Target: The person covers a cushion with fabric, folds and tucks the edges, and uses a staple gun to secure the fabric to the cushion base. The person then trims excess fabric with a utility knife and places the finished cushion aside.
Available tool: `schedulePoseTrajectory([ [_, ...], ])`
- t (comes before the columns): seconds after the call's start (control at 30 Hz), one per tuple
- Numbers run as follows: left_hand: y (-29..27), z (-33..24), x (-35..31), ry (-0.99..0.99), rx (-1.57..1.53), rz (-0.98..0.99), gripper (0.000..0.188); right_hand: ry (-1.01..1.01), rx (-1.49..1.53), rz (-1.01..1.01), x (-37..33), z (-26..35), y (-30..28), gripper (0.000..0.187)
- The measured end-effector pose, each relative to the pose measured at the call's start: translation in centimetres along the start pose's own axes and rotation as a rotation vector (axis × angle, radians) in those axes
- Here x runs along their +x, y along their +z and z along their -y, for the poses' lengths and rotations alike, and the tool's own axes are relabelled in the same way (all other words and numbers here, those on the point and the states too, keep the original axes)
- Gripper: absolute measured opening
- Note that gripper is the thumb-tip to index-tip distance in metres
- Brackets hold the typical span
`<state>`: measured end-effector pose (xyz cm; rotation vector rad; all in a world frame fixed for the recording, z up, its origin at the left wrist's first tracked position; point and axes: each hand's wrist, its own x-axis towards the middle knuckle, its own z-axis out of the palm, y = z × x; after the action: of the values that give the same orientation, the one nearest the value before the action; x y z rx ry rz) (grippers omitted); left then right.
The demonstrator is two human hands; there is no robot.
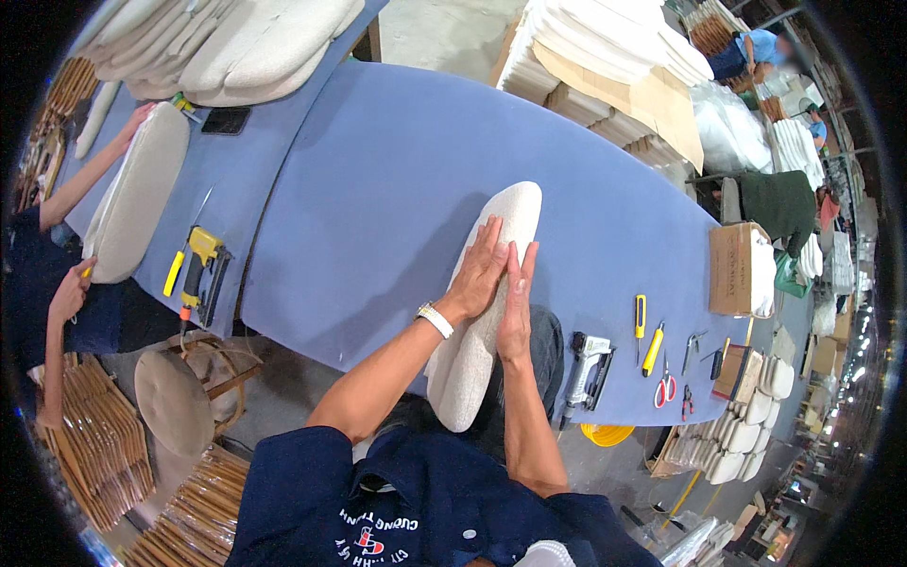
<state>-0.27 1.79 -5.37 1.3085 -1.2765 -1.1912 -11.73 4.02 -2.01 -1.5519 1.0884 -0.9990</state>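
An upholstered pad (463, 383) in off-white fabric, long and rounded at its ends, is tilted over the near edge of the blue-covered table (378, 170). My left hand (478, 272) lies on its upper face, fingers stretched out. Against its right side rests my right hand (516, 307), held flat with the fingers straight and pointing away from me. Neither hand has its fingers wrapped round the pad. Right of my hands, a silver staple gun (590, 373) lies by the table edge.
To the right lie yellow-handled tools (653, 348), scissors (665, 387) and a cardboard box (737, 269). At left, a co-worker's hands hold another pad (156, 194) near a yellow staple gun (205, 260). Pads (265, 52) are stacked far left; a stool (175, 402) stands below.
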Motion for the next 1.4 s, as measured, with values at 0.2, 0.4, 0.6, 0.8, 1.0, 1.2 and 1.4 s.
schedulePoseTrajectory([
  [0.2, 2.5, 1.4, 0.7, -0.011, 0.244, 0.036, 0.069, 0.045, -0.453, 0.041, 6.2, -1.7, -3.8, 0.063],
  [0.4, 6.2, 0.3, 1.4, -0.027, 0.514, 0.054, 0.065, 0.314, -0.286, -0.185, 9.5, -6.5, -8.4, 0.066],
  [0.6, 3.5, 2.6, -3.1, 0.084, 0.483, 0.039, 0.064, 0.370, 0.010, -0.264, 6.0, -5.5, -8.3, 0.053],
  [0.8, -4.5, 2.1, -11.2, 0.085, 0.428, -0.253, 0.069, 0.143, -0.047, -0.082, 3.9, 4.9, -3.8, 0.056],
  [1.0, -18.7, -13.3, -12.4, 0.577, 0.664, -0.849, 0.066, -0.229, 0.010, 0.422, 2.0, 16.7, 2.5, 0.076],
  [1.2, -22.4, -17.5, -21.6, 0.312, 0.654, -0.897, 0.046, -0.616, -0.179, 0.842, 6.8, 26.0, 6.8, 0.076],
  [1.4, -19.6, 1.8, -27.3, -0.680, 0.720, -0.733, 0.048, -0.539, -0.411, 0.675, 4.2, 12.3, 14.2, 0.054],
])
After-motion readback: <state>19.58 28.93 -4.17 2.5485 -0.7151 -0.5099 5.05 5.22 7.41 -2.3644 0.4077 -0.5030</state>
